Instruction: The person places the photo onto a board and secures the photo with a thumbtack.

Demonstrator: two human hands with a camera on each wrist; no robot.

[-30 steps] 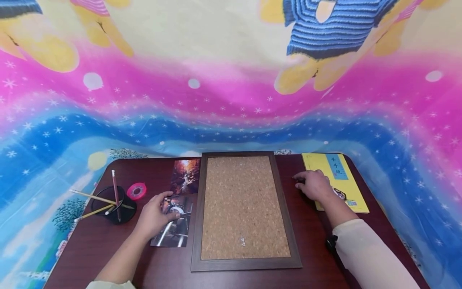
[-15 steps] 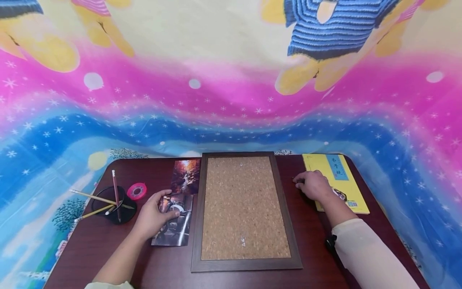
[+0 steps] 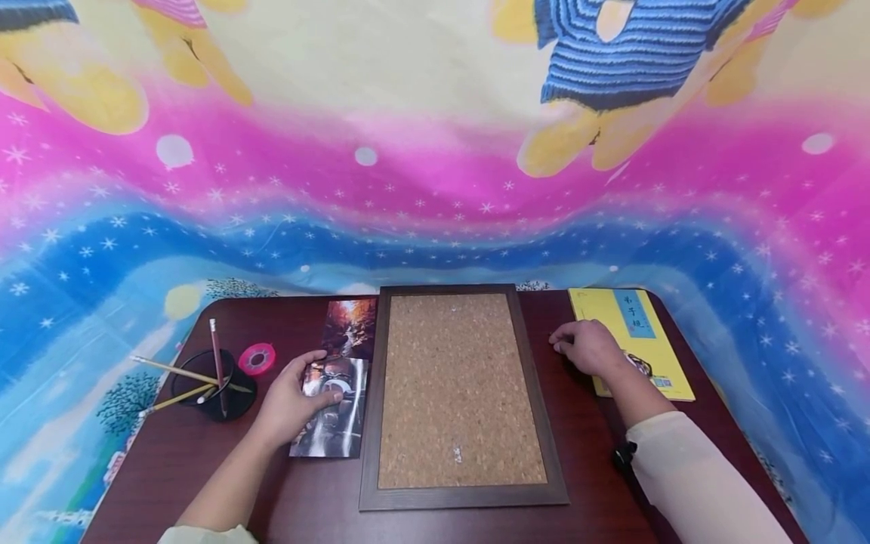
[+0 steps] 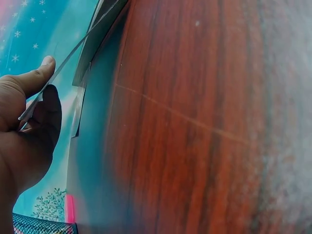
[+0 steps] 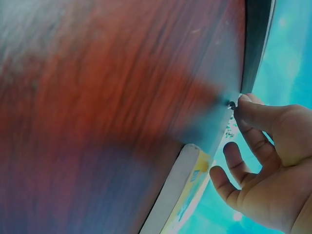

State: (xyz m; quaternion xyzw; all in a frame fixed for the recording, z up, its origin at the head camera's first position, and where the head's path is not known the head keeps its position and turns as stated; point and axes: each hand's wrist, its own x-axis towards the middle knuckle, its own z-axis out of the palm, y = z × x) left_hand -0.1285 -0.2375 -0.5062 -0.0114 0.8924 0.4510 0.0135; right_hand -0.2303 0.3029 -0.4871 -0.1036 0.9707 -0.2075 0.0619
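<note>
My left hand (image 3: 288, 404) pinches a glossy dark photo (image 3: 333, 434) between thumb and fingers. In the left wrist view the photo (image 4: 73, 51) shows edge-on, tilted up off the table. Beyond it lies a second photo (image 3: 350, 329) of an orange autumn forest stream, its lower part overlapped in the head view. Just right of both stands the framed cork board (image 3: 462, 393), lying flat. My right hand (image 3: 590, 349) is between the board and a yellow book; its thumb and forefinger pinch a small dark object (image 5: 231, 105), too small to identify. The other fingers curl loosely.
The yellow book (image 3: 598, 306) lies at the right, with a glasses-like thing partly behind my wrist. At the left stand a black mesh cup (image 3: 234, 400) with several pencils and a pink tape roll (image 3: 257, 360). A patterned cloth (image 3: 435, 189) hangs behind the table.
My left hand has shifted the dark photo slightly to the right and away from me, and straightened it, covering more of the forest photo's lower edge. My right hand is nearly still.
</note>
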